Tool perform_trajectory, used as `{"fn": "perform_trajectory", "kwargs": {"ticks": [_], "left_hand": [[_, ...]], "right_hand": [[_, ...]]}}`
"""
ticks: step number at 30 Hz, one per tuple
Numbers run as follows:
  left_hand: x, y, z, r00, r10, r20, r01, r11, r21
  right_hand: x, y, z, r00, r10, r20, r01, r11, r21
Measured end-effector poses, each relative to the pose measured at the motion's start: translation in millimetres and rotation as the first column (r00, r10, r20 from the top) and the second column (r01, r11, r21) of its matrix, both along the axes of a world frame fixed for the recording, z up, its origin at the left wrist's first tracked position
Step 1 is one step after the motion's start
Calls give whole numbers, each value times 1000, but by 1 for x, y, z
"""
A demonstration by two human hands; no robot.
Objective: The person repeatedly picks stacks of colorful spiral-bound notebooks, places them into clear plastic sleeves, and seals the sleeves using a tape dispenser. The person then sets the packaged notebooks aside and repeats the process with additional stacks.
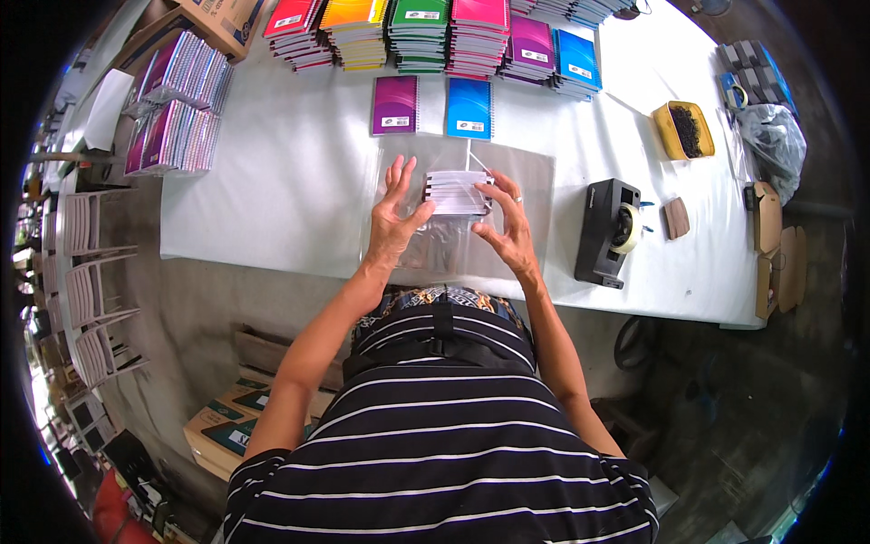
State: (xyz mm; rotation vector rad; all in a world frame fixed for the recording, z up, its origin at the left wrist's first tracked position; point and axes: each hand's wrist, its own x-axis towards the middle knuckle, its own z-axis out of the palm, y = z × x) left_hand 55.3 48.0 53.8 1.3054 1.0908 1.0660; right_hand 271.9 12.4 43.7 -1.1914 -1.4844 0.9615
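A small stack of spiral notebooks (458, 194) stands before me, pale page edges toward me and dark bindings at its ends. Beneath and around it lies clear plastic film (530, 195); whether the film wraps the stack I cannot tell. My left hand (393, 220) is open at the stack's left end, fingers stretched upward and thumb by the near corner. At the right end, my right hand (509, 227) has its fingers spread and bent, with a fingertip at the stack's edge and the thumb apart below. A purple notebook (395, 105) and a blue notebook (469, 108) lie just beyond.
Piles of coloured notebooks (419, 41) line the table's far side. More notebook bundles (177, 104) stand at left, by a cardboard box (222, 23). On the right are a black tape dispenser (603, 231), a brown block (676, 218) and a yellow tub (669, 136) of dark bits.
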Motion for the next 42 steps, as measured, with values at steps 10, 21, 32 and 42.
{"fn": "perform_trajectory", "kwargs": {"ticks": [10, 21, 32, 42], "left_hand": [[-19, -1, 4, 976, -46, 215, 62, 996, -67], [-15, 6, 1, 915, -3, -404, 172, 908, 383], [-9, 5, 6, 849, 85, -521, 192, 870, 455], [-19, 25, 20, 757, -25, -652, 388, 821, 419]], "right_hand": [[16, -7, 4, 978, -63, -199, 68, 998, 17], [9, -6, 3, 986, -38, 164, 24, 996, 84], [-12, -1, 5, 964, -121, 237, 79, 980, 180], [-20, 7, 8, 969, -153, 195, 114, 973, 199]]}}
